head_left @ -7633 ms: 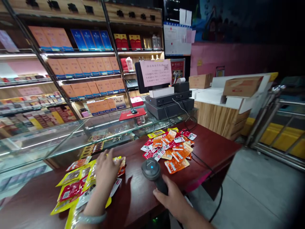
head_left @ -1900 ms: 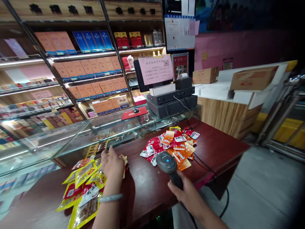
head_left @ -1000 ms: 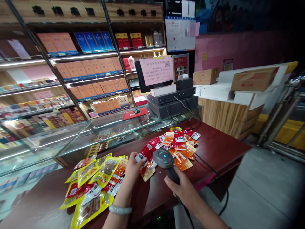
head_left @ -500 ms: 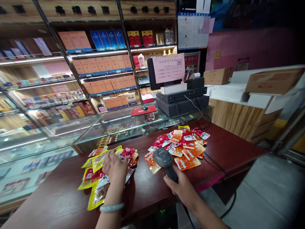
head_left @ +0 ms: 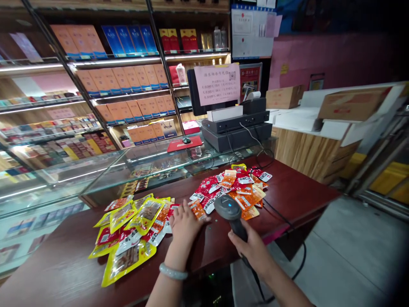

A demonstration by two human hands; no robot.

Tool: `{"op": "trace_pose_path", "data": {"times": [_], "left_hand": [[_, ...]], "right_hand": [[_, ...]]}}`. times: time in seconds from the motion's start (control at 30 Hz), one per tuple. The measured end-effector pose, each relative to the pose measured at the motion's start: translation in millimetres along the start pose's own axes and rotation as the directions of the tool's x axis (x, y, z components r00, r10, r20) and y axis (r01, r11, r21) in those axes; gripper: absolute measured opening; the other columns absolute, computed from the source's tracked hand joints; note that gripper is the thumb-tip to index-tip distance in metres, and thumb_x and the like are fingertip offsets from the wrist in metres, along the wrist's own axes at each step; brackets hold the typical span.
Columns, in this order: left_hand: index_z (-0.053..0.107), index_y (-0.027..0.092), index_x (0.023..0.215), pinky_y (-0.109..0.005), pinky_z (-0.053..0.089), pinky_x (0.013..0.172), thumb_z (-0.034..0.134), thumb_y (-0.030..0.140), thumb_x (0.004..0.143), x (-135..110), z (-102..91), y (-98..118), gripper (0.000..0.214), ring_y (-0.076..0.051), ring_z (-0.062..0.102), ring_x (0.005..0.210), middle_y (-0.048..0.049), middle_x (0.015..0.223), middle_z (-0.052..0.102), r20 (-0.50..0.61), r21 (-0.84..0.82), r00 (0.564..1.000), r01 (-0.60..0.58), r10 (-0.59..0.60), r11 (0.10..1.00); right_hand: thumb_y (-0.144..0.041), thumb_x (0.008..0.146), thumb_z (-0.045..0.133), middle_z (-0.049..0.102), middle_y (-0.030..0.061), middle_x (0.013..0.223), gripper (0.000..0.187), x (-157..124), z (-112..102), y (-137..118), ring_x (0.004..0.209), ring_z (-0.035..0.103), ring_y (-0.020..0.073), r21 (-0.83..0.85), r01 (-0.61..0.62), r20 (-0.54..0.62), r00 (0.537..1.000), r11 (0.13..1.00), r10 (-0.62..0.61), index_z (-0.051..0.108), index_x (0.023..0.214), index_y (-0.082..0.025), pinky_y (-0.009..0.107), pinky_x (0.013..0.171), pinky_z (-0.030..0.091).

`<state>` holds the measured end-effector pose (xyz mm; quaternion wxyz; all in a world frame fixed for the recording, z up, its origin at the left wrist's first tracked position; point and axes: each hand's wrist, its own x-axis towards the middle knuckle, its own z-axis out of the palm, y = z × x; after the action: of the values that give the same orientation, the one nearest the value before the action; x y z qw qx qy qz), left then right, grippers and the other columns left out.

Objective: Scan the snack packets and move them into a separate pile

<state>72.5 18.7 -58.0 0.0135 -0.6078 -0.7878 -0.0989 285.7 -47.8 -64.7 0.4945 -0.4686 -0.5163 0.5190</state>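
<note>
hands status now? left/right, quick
Left hand: open, fingers spread, resting on an orange snack packet.
Right hand: closed around the barcode scanner handle.

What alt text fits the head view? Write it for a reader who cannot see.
At a dark red shop counter, the right hand grips a barcode scanner while the left hand rests flat beside an orange packet, between a yellow pile and a red-orange pile. Behind stand a till, a glass case and shelves of boxes.
</note>
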Motion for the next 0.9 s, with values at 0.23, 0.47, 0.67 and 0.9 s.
{"op": "trace_pose_path", "data": {"times": [0.23,0.47,0.67,0.9], "left_hand": [[0.035,0.016,0.155,-0.055,0.025,0.115,0.077,0.061,0.063,32.8,-10.7,-32.1,0.111,-0.045,0.035,0.144,-0.0248,0.148,0.05,0.206,0.052,0.969,-0.149,0.136,0.987],[0.05,0.019,0.143,-0.038,0.04,0.107,0.084,0.047,0.059,61.3,-19.1,-38.8,0.095,-0.036,0.052,0.134,-0.0228,0.146,0.053,0.295,0.056,0.926,-0.262,0.235,0.963],[0.057,0.013,0.124,-0.038,0.046,0.096,0.077,0.056,0.068,72.4,-15.8,-22.3,0.074,-0.037,0.06,0.123,-0.0255,0.131,0.062,0.26,0.038,0.96,-0.113,0.099,0.993],[0.057,0.019,0.104,-0.031,0.048,0.079,0.08,0.046,0.068,77.1,-13.9,-41.4,0.05,-0.031,0.07,0.104,-0.0169,0.112,0.073,0.254,-0.165,0.965,-0.021,0.063,0.986]], "right_hand": [[-0.058,0.078,0.074,0.063,-0.0009,0.063,0.046,-0.2,-4.3,6.1,0.064,0.062,0.0209,0.0,-0.008,0.022,1.0,1.0,0.008,0.069,0.103,-0.019,0.03,0.063,0.051],[-0.044,0.084,0.071,0.075,0.008,0.095,0.041,-4.0,0.3,11.1,0.094,0.068,0.0277,-0.051,0.049,0.024,0.999,0.997,-0.048,0.068,0.115,-0.017,0.038,0.089,0.053],[-0.039,0.085,0.07,0.075,0.0117,0.116,0.045,-6.5,8.9,14.3,0.111,0.067,0.031,-0.051,0.069,0.054,0.996,0.996,-0.066,0.066,0.123,-0.017,0.043,0.102,0.05],[-0.039,0.084,0.068,0.075,0.0118,0.119,0.044,-9.2,14.6,19.4,0.112,0.067,0.0297,-0.086,0.095,0.089,0.992,0.992,-0.087,0.066,0.123,-0.018,0.041,0.103,0.05]]}}
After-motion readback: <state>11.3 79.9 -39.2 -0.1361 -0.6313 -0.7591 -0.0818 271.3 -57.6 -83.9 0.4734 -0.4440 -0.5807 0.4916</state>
